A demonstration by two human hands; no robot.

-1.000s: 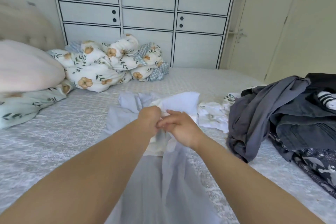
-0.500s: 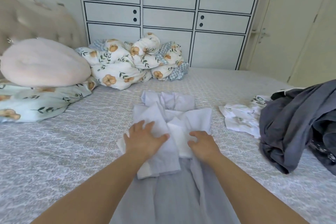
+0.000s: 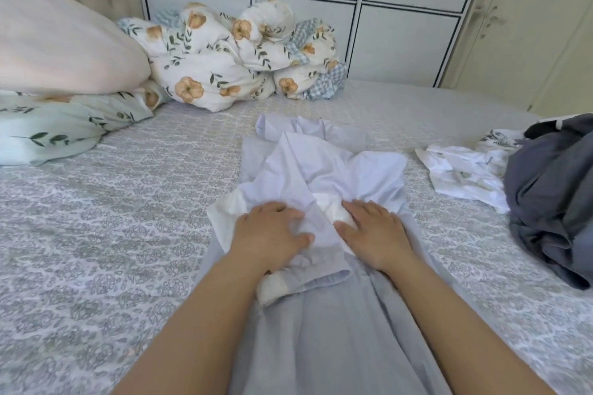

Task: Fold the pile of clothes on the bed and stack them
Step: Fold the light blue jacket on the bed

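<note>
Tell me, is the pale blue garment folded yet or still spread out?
Partly folded: the garment's top is doubled over under both hands, the rest spread flat toward the camera.

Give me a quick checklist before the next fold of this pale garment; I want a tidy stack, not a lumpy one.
1. Both hands on the cloth: ok. The left hand and right hand press flat on the pale blue garment.
2. Folded part smooth: not ok. The cloth bunches and wrinkles between the hands.
3. Lower part laid straight: cannot tell. It runs out of view under the arms.
4. Room on the bed to the left: ok.
5. Other clothes kept apart: ok. The white printed garment and the dark pile lie to the right, not touching.
6. Stack started: cannot tell. None shows.
</note>
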